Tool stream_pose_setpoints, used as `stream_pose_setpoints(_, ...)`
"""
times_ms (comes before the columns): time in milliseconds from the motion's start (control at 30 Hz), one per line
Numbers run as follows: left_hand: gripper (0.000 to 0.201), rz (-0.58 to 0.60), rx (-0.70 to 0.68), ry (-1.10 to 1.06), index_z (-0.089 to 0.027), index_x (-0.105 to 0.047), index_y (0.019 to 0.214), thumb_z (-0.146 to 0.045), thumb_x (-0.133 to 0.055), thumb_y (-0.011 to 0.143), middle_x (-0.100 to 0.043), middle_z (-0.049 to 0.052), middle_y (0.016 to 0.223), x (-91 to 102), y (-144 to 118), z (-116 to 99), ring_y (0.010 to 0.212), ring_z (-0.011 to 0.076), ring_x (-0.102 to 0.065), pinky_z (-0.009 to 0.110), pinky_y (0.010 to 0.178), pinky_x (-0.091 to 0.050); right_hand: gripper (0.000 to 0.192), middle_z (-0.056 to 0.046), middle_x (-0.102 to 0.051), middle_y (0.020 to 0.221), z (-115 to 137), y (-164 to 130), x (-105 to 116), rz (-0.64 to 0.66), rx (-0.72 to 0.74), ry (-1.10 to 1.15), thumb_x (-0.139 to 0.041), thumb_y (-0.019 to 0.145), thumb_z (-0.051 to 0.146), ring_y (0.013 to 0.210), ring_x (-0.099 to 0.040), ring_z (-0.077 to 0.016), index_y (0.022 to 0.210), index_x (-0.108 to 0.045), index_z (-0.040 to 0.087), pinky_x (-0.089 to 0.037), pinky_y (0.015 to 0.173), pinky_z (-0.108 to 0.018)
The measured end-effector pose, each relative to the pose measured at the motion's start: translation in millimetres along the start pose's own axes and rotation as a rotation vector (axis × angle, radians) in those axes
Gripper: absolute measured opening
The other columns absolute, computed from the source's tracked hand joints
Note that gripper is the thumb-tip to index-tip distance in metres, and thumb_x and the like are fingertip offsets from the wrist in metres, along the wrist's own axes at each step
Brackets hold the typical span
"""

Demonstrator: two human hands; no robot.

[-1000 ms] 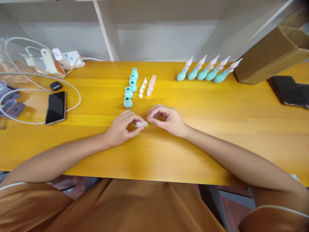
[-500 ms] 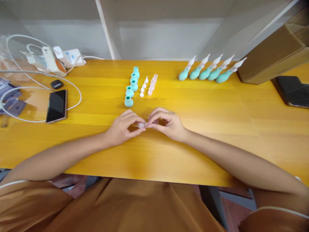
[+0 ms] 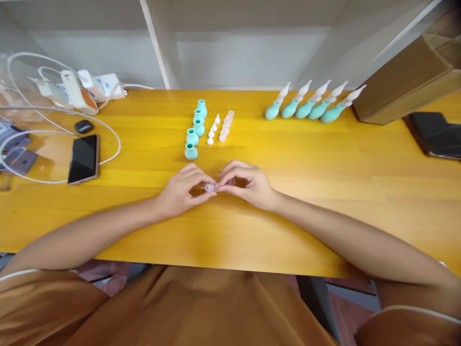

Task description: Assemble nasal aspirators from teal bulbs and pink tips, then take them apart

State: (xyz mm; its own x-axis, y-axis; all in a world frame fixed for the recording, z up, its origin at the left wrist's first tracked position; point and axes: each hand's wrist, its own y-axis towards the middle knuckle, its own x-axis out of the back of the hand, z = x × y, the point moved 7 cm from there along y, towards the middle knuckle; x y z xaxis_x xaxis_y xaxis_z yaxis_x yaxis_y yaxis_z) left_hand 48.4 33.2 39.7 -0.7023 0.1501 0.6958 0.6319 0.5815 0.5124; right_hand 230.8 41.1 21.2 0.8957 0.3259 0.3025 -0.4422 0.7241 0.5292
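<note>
Frame centre: your left hand (image 3: 185,188) pinches small, translucent, pinkish plastic tube (image 3: 209,188); your right hand (image 3: 250,185) meets its right end, hold unclear. Likely light, slick; grip mid-barrel.

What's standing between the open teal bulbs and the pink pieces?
In the head view, a row of small white tips stands between the open teal bulbs and the pink pieces.

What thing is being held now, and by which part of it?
The left grip pinches a translucent tube by its sides; the right grip is at the tube's right end, but what it holds cannot be told.
</note>
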Motion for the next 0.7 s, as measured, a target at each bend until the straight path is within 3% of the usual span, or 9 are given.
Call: stream_pose_setpoints(700,0.018,-0.057,-0.011,-0.028,-0.022,-0.074,0.106,-0.036,-0.083,0.1,-0.082,0.004,0.094,2.3,-1.4,0.3,0.086,0.018,-0.072,0.034,0.083,-0.058,0.009,-0.007,-0.076,0.1,2.9,-0.5,1.8,-0.006,0.032,-0.043,-0.087,0.097,0.031,0.089,-0.073,-0.0185,0.105,-0.086,0.026,-0.061,0.07,-0.03)
